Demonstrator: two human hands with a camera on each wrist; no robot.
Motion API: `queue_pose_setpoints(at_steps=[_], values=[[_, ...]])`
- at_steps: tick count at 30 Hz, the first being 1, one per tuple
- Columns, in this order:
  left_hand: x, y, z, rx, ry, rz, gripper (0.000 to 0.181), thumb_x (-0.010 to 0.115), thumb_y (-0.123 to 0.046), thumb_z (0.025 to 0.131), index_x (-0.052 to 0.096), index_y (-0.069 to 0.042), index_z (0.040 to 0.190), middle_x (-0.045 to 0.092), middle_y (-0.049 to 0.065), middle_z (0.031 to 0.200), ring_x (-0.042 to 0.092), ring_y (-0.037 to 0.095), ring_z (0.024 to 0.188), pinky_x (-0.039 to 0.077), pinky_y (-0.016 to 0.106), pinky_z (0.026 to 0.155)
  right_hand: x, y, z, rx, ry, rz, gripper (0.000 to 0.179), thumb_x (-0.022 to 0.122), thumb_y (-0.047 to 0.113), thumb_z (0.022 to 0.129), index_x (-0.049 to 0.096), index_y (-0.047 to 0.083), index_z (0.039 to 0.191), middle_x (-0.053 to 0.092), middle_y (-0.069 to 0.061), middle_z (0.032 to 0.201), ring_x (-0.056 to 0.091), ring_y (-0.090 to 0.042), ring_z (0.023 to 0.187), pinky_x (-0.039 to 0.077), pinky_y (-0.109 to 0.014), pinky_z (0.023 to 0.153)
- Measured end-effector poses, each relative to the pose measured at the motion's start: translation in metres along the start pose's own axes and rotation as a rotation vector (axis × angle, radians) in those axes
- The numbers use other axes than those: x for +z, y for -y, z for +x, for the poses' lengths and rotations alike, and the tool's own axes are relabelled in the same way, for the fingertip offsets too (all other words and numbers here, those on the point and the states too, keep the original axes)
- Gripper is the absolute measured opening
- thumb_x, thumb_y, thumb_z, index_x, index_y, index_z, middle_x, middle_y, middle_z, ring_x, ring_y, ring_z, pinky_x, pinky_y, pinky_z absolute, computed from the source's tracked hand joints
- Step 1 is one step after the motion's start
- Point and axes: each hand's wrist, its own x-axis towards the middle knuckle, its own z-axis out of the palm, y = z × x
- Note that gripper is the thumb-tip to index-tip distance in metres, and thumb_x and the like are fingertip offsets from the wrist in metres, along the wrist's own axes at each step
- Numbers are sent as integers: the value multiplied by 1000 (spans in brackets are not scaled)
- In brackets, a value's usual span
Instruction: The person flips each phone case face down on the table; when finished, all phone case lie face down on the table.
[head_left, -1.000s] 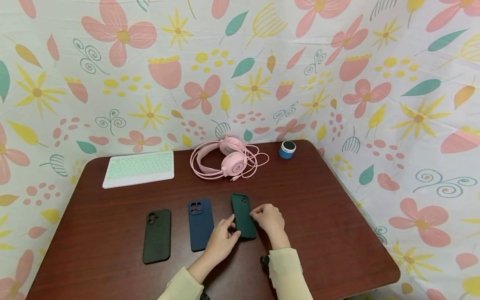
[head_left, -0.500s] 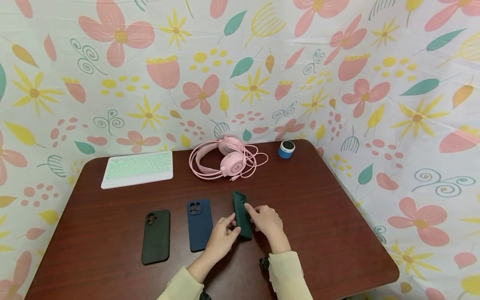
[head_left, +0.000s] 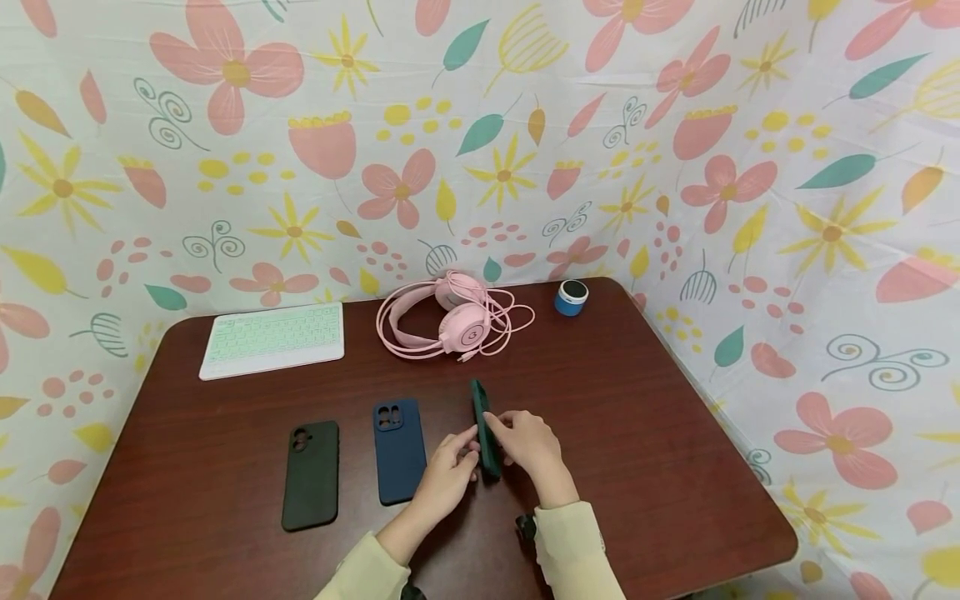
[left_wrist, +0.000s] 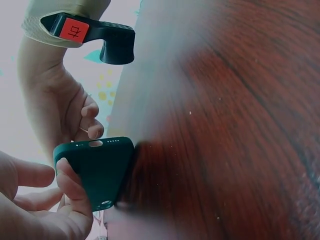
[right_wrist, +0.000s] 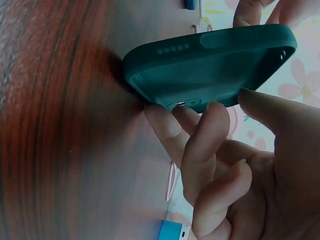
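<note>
A dark green phone case stands on its long edge on the table, its flat back to the left. My right hand holds it from the right, thumb at the upper edge and fingers at the hollow inner side, as the right wrist view shows of the case. From the left, my left hand touches it with loosely bent fingers. In the left wrist view one left digit lies against the back of the case. Left of the hands, a navy phone case and a black phone case lie flat.
Along the back of the brown table are a white keyboard, pink headphones with a coiled cable, and a small blue and white speaker. A flower-patterned cloth hangs behind and at the right.
The green phone case has gone from leaning with its back visible to nearly upright on its long edge. My right hand has shifted left, its thumb now over the case's edge.
</note>
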Motion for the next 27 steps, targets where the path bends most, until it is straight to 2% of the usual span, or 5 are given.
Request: queue_pose_setpoints(at_steps=[4,9,14,19,27], values=[[1,1,1,10,15,11,44,46,-7,102,40,1,144,51,11,111,58,31,80,50,42,70,0,0,1,-5,-5,-7,50,52,53,95,71,11,114,63,0,63,62,-15,52,49,-37,59],[3,1,1,18,24,59,44,47,-8,102,42,-1,144,51,9,109,59,32,78,49,29,66,0,0,2,-3,-3,-8,44,53,48,96,72,12,114,64,1,65,62,-14,52,48,-37,58],[4,0,0,4,28,84,43,47,-9,102,43,-2,144,51,8,108,59,31,78,47,26,64,0,0,1,-3,-1,-10,42,54,45,96,71,11,113,63,1,64,62,-14,52,48,-36,56],[6,0,0,1,25,107,43,47,-8,101,43,-1,144,52,8,108,59,30,77,47,27,63,0,0,0,-6,1,-3,42,54,44,97,71,10,113,62,1,61,62,-15,52,46,-35,54],[6,-1,1,14,37,78,43,47,-8,102,42,1,144,52,12,110,58,32,78,51,41,70,2,-2,2,-14,-12,2,50,48,50,98,70,9,114,62,0,59,62,-15,50,48,-38,58]])
